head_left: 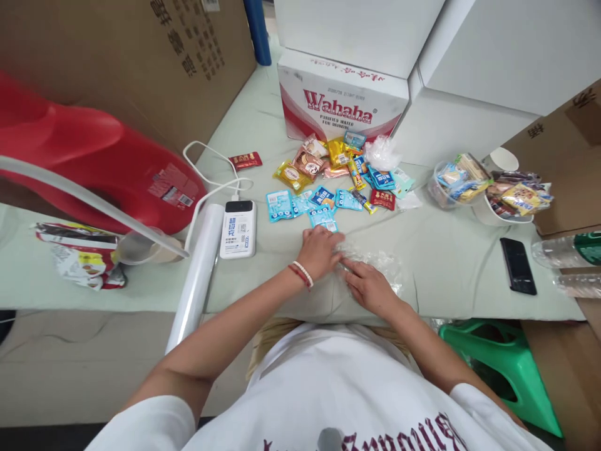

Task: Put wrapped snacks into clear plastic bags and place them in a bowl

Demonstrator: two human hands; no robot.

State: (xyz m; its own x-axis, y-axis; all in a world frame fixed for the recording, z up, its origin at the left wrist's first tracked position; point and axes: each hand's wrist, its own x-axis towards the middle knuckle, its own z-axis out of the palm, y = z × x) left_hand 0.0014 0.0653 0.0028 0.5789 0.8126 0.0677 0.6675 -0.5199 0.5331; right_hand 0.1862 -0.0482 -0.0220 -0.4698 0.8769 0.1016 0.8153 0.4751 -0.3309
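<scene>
1. A pale green table (pixel 451 263) carries a Wahaha box (pixel 342 103) towards its far side, with snack packets (pixel 322 196) just in front of the box.
2. Crumpled clear plastic (pixel 394 269) lies well in front of the box, beyond the packets.
3. The left hand (pixel 320 252) bends its fingers at the plastic; the right hand (pixel 373 289) extends its own there. Whether either pinches it, I cannot tell.
4. It looks light, limp, slippery and easily torn; a loose edge seems the best hold.
</scene>
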